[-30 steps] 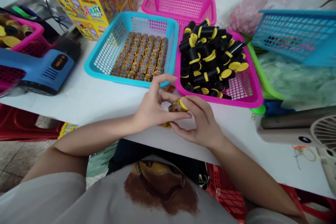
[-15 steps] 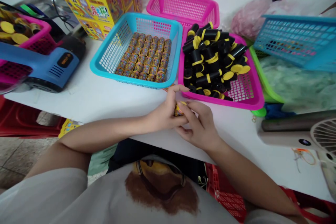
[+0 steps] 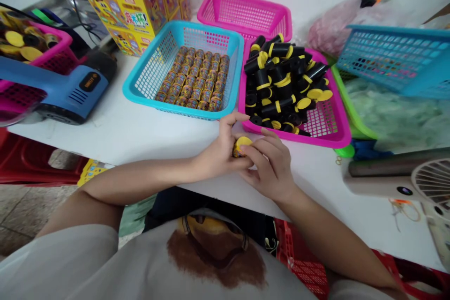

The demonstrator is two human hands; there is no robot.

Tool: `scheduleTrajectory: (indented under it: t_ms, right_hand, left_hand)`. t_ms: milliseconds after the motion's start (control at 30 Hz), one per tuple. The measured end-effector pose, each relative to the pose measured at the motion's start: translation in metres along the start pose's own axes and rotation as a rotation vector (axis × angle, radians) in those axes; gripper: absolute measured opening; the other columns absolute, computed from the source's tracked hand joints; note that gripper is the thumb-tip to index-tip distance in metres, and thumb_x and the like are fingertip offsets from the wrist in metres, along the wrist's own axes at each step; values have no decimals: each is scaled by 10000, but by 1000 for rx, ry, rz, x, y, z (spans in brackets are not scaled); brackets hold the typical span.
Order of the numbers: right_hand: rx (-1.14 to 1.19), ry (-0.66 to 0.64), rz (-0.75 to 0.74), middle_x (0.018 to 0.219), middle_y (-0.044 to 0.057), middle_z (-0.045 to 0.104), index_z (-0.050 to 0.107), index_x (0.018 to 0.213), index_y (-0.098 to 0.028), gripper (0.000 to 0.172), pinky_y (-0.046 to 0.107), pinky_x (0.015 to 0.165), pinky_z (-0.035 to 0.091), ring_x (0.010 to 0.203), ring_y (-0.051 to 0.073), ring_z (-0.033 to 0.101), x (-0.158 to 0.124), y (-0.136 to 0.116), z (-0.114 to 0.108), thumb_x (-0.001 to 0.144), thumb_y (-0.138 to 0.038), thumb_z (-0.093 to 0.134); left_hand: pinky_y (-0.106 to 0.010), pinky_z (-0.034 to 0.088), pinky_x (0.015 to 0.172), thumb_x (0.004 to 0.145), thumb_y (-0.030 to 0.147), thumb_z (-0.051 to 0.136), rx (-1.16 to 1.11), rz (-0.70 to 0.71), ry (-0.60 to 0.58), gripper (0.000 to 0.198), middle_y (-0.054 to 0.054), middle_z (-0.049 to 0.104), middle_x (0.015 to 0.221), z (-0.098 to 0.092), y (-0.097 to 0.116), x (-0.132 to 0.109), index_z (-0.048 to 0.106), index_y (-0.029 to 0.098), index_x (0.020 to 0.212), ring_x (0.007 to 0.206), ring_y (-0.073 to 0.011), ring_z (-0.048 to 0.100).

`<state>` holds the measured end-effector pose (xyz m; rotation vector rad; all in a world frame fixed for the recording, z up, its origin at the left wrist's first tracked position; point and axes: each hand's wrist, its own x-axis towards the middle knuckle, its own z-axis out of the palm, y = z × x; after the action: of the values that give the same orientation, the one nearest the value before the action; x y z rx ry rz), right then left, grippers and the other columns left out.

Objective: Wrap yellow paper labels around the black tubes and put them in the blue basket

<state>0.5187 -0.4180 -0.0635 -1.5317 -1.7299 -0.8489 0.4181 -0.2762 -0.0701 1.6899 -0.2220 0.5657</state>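
My left hand (image 3: pixel 221 150) and my right hand (image 3: pixel 269 164) meet at the near edge of the white table (image 3: pixel 119 131), both closed around one small yellow-capped tube (image 3: pixel 242 143) with a printed wrapper. Its yellow cap faces up between my fingertips. Just beyond my hands stands a blue basket (image 3: pixel 147 82) with neat rows of wrapped tubes (image 3: pixel 197 79). To its right a pink basket (image 3: pixel 328 131) holds a heap of black tubes with yellow caps (image 3: pixel 281 82).
A blue heat gun (image 3: pixel 66 91) lies at the left beside a pink basket of caps (image 3: pixel 52 51). Yellow printed boxes (image 3: pixel 130 4) stand at the back. An empty pink basket (image 3: pixel 246 9), a tilted blue basket (image 3: pixel 397 56), green bags (image 3: pixel 397 112) and a small fan (image 3: pixel 408 178) fill the back and right.
My left fingers, spread a second ago, have closed onto the tube. The tube has turned from lying sideways to cap upward. The view has shifted slightly.
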Motion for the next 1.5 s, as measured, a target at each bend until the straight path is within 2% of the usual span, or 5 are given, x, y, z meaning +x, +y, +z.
scheduleTrajectory:
  t_ms: [300,667,1033,1267,1500]
  right_hand:
    - [9,-1,96,1145,67,583,470,1534,-306,702,504,1062,568,1064,255,621,3,12,-2,909,-408,774]
    - [-10,-538,1084,1062,111,741,680,1273,-258,486,536,877,572,970,335,703,26,106,1,826,-445,708]
    - [-73,-168,944,1079,100,676,710,1090,-224,247,479,871,576,709,193,629,21,79,-2,857,-266,642]
    - [-151,-10,790,1200,144,616,663,1242,-228,344,542,1030,563,1094,293,656,11,77,2,902,-264,626]
    - [-167,-30,751,1264,174,546,598,1299,-238,332,582,1041,572,1273,355,593,6,75,3,974,-300,573]
  left_hand:
    - [-275,577,835,912,265,740,255,34,49,264,-37,692,1032,-24,21,11,566,205,1101,930,-141,685]
    - [-299,520,756,851,272,798,806,-303,186,112,-11,759,840,-116,40,62,722,194,823,731,-149,658]
    - [-302,516,763,844,306,815,1101,-703,-155,118,-2,737,715,-133,18,88,804,213,917,714,-205,689]
    - [-415,515,1079,1078,323,518,1306,-26,78,333,-139,762,1186,-90,49,47,684,152,1311,1200,-260,691]
    - [-535,521,1167,1074,591,423,1517,-56,-525,751,-240,530,1596,14,45,-101,524,-2,1523,1470,-365,559]
